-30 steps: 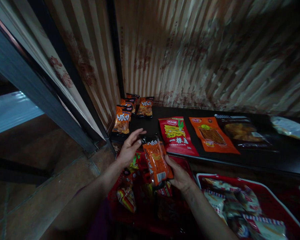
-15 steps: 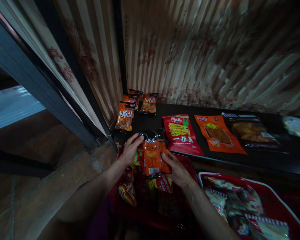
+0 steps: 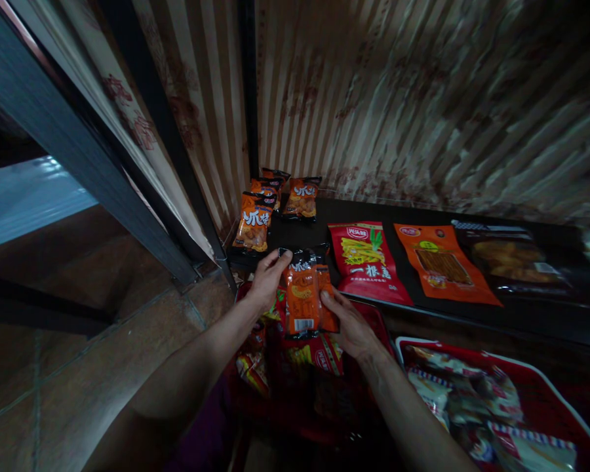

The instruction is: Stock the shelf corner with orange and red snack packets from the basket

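Observation:
Over the near red basket, both hands hold orange snack packets [image 3: 303, 298] with black ends, back side up and a barcode showing. At least two packets overlap there. My left hand [image 3: 270, 278] pinches the upper left corner, thumb on top. My right hand [image 3: 351, 324] grips the right edge with its thumb on the front. Beyond them, several similar orange packets [image 3: 254, 223] stand at the left end of the black shelf [image 3: 295, 236]. A red snack bag [image 3: 366, 262] lies on the shelf to their right.
Further right on the shelf lie an orange bag [image 3: 445, 262] and a dark bag [image 3: 511, 259]. Below the held packets, the red basket [image 3: 378, 321] contains colourful snacks. Another red basket [image 3: 535, 373] with white-and-blue packets stands at the lower right. Dark metal posts [image 3: 162, 118] rise on the left.
The view has shifted slightly, so the shelf and its bags appear further right. Both hands still hold the orange packets, which now sit slightly higher in view.

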Available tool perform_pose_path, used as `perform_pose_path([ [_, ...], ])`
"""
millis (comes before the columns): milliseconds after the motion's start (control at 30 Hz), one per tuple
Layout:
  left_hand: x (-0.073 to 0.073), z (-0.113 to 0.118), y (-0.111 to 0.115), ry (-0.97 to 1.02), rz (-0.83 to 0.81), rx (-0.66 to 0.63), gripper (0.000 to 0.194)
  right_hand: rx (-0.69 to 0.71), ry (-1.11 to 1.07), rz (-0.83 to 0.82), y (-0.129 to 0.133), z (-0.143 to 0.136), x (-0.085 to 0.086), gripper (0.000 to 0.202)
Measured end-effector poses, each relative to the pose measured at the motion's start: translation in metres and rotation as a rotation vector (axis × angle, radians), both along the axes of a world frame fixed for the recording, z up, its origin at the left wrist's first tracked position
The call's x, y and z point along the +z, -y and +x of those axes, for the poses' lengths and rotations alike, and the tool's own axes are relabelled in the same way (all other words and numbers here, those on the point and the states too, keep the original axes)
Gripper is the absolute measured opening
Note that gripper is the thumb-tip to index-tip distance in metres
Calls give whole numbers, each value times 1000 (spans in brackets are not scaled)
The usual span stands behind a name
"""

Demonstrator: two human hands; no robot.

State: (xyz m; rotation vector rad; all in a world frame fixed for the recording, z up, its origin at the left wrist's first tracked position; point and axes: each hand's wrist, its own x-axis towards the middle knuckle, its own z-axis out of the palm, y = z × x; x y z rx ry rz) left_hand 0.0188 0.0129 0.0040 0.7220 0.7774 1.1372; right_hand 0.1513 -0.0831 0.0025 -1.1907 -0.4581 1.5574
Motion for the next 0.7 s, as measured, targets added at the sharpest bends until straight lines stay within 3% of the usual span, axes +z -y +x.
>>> perform_pose_path([
  [333,1,-1,-3,-35,-36,64,35,21,-2,102,0,-4,-7,45],
  [467,7,-5,2,-10,-70,-85,31,-44,0,85,-2,-3,-6,40],
  [600,11,-10,10,-25,0,-262,26,-87,2,67,-3,-1,0,39],
  [700,14,-15,14,-47,23,-287,29,-104,21,85,-4,0,2,38],
])
